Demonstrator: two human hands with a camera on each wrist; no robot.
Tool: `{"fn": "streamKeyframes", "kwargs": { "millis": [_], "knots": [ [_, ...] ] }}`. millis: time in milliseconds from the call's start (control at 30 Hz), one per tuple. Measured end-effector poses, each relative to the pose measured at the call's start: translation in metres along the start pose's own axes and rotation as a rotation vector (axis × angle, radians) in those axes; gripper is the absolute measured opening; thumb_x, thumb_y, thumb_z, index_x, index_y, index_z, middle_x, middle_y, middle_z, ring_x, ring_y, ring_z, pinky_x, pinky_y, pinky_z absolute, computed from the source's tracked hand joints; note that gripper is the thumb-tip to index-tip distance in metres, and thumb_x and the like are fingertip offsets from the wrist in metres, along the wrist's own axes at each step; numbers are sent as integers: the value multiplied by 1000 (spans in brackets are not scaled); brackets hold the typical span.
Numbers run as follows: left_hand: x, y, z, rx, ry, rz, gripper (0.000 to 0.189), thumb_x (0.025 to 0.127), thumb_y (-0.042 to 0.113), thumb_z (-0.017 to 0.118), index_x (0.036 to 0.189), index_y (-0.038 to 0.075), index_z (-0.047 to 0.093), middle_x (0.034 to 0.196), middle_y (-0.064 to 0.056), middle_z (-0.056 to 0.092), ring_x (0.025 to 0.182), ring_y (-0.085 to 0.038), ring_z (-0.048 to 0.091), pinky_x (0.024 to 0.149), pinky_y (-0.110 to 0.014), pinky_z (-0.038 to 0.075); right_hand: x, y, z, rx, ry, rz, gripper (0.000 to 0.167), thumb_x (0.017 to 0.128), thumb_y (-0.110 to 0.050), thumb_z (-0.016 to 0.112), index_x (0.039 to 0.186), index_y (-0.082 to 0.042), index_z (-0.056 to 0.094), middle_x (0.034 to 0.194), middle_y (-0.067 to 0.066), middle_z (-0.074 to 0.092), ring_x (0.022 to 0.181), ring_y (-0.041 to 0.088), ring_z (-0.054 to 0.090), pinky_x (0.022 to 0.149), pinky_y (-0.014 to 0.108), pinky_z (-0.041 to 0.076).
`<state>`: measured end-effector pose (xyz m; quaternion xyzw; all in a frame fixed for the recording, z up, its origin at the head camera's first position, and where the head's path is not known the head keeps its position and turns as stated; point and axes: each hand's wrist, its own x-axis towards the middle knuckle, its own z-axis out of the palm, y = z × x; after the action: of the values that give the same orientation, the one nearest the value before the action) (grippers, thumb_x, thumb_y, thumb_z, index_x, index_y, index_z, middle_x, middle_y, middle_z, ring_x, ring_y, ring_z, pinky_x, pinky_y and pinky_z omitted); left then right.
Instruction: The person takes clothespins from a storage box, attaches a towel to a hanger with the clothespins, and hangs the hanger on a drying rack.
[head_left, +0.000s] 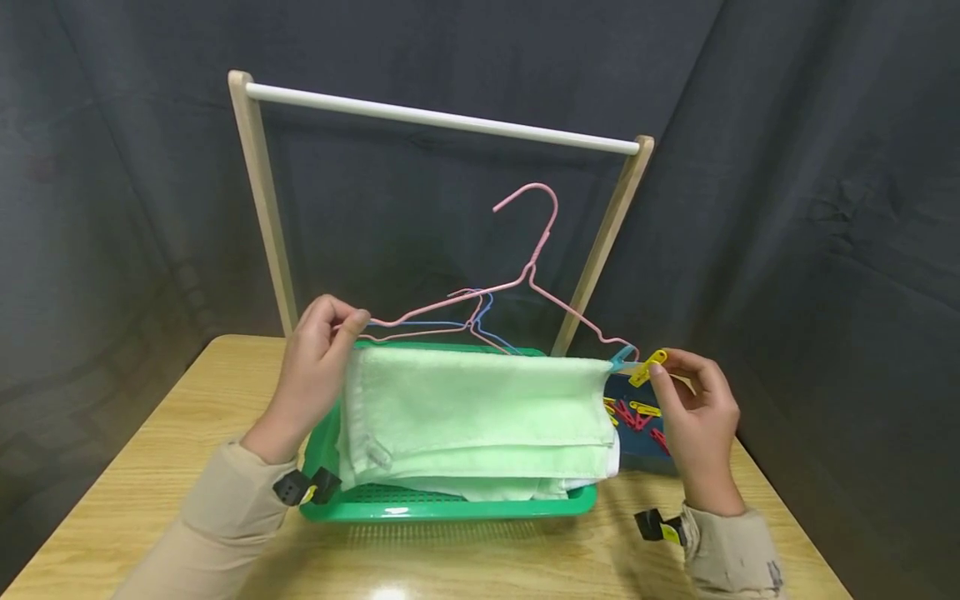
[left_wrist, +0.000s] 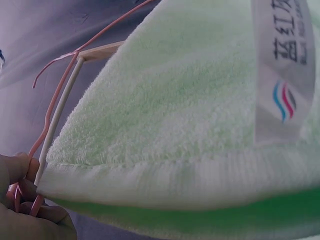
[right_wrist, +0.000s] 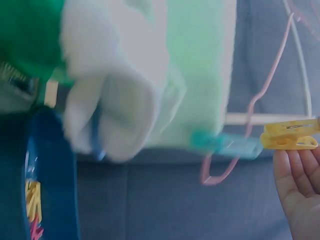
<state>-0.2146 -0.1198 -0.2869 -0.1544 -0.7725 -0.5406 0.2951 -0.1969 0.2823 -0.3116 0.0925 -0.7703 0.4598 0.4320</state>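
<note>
A pale green towel point(head_left: 480, 400) hangs folded over the bottom bar of a pink wire hanger point(head_left: 463, 297), held above the basket. My left hand point(head_left: 318, 371) pinches the hanger's left end beside the towel's corner; the left wrist view shows the towel's printed label point(left_wrist: 284, 75). Near the right corner, a blue clothespin point(right_wrist: 227, 144) sits at the towel's edge and the hanger's end. Between thumb and fingers, my right hand point(head_left: 701, 417) holds a yellow clothespin point(head_left: 648, 367) right beside the blue one. I cannot tell whether the two clothespins touch.
Beneath the towel stands a green basket point(head_left: 450, 510) on the wooden table point(head_left: 172, 442). Other hangers point(head_left: 431, 323) show behind. A dark blue bin point(head_left: 645, 461) with red and yellow clothespins stands right. At the back rises a rack with a white rail point(head_left: 442, 119).
</note>
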Motion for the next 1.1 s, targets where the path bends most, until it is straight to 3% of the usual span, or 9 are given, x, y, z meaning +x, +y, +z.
{"fn": "streamKeyframes", "kwargs": {
  "millis": [300,433,600,833,1100],
  "knots": [
    [-1,-2,2,14,-31,28,15,105,9,55,98,-4,55,90,-10,48,77,-17,42,66,-22,35,-5,-17,22,139,-80,-141,27,87,20,65,113,15,63,106,4,62,98,10,61,87,12,50],
    [-1,-4,1,28,-45,22,14,105,8,54,99,-4,54,87,-8,46,75,-18,41,64,-24,34,-7,-25,36,187,-123,-148,28,89,20,64,115,13,63,107,9,63,100,11,62,86,14,51],
    [-2,-4,1,32,-54,33,15,106,9,53,99,-4,52,84,-8,43,73,-18,40,63,-25,33,-12,-34,53,257,-166,-149,27,90,19,62,117,13,62,108,3,62,101,11,63,87,16,52],
    [-3,-1,2,31,-38,68,13,105,8,54,98,-3,53,82,-7,42,71,-18,39,63,-26,33,-21,-46,72,414,-221,-148,24,93,20,56,116,17,57,111,5,61,105,16,62,94,24,52],
    [-4,4,4,26,-12,69,13,105,7,54,98,-4,55,83,-7,44,72,-16,39,64,-24,32,-24,-56,87,511,-244,-154,21,95,17,56,115,20,53,114,2,60,109,16,62,95,27,53]
  ]
}}
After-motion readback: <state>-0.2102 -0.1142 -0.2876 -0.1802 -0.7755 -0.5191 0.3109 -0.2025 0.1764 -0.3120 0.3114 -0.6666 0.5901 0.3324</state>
